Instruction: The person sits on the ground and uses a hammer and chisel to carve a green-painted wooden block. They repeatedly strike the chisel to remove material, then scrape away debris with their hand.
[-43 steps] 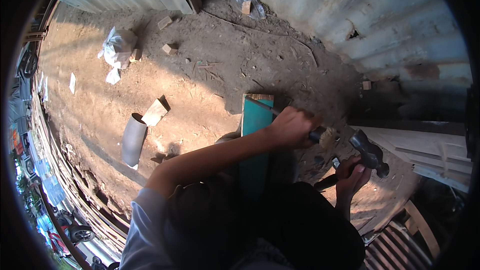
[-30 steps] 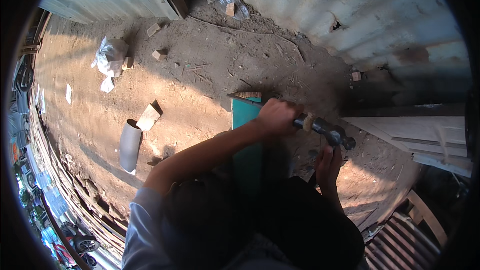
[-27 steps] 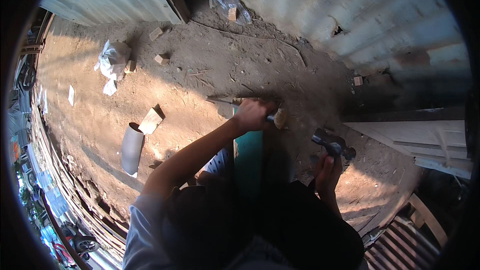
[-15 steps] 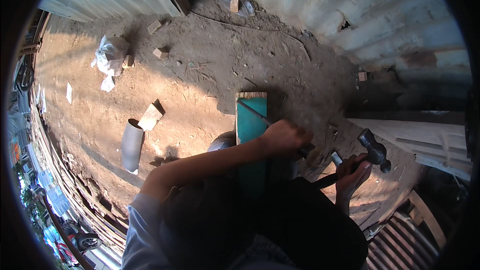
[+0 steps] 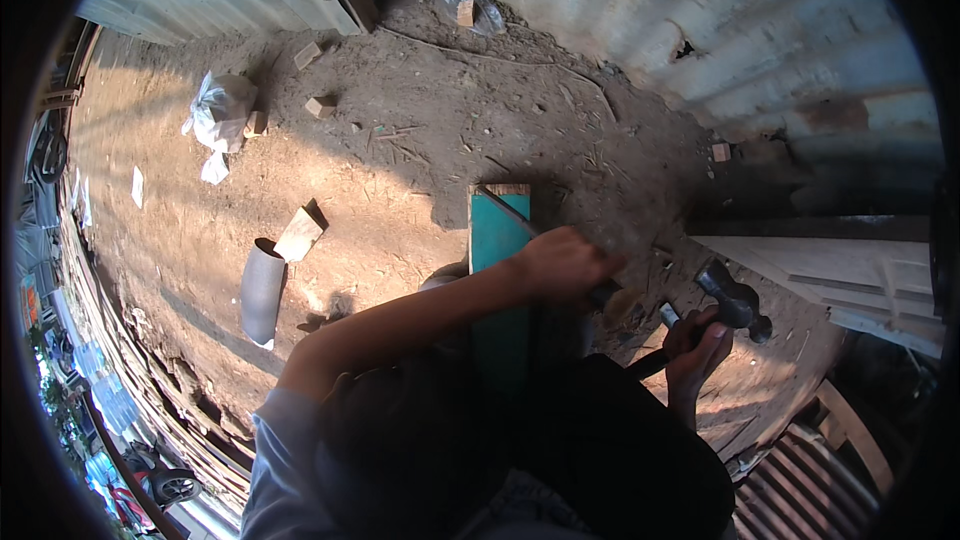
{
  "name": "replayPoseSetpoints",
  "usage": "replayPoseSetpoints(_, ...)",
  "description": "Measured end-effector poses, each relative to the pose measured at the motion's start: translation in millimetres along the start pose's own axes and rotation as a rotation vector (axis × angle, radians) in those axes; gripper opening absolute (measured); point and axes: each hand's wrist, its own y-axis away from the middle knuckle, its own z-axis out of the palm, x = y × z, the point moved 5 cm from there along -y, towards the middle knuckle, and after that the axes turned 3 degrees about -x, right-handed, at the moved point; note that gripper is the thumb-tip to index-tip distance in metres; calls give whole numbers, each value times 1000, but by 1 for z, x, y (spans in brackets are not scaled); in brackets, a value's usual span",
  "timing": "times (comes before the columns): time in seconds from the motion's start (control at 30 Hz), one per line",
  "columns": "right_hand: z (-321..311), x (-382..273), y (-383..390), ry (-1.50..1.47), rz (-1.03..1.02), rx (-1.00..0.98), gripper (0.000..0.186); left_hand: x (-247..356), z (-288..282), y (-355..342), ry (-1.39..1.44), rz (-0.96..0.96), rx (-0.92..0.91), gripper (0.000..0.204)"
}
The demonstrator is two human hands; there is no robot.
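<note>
My left hand [image 5: 572, 265] is closed around a chisel [image 5: 508, 210], its grip mostly hidden by the fingers. The chisel's tip meets the far end of a green-painted wooden board [image 5: 500, 232], whose end face shows bare wood. The board runs from between my legs away from me. To the right, my right hand [image 5: 695, 345] grips a hammer [image 5: 735, 302] by its handle close under the dark metal head, which is held off the board. A short shiny metal piece [image 5: 670, 315] shows beside the right hand; what it belongs to I cannot tell.
A dark cylinder [image 5: 262, 292] and a wood block [image 5: 300, 235] lie on the dirt at left, beyond them a tied plastic bag [image 5: 222, 115]. Corrugated metal sheets [image 5: 760, 30] border the far side. At right lies a white panel [image 5: 820, 275]; a slatted piece [image 5: 805, 485] is nearer.
The chisel's tip has shifted slightly away from me, to the board's far edge. My left hand has moved a little with it, and the hammer has drifted slightly left.
</note>
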Motion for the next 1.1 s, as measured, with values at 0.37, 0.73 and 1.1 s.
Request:
replayPoseSetpoints(0.37, 36, -38, -5, 526, -269, -454, 25, 2, -41, 58, 146, 70, 483, 25)
replayPoseSetpoints(0.73, 91, -70, 10, 492, -90, -1072, 28, 2, -32, 97, 214, 161, 464, 19)
replayPoseSetpoints(1.1, 116, -109, 9, 601, -377, -1181, 31, 8, -45, 103, 236, 217, 554, 18)
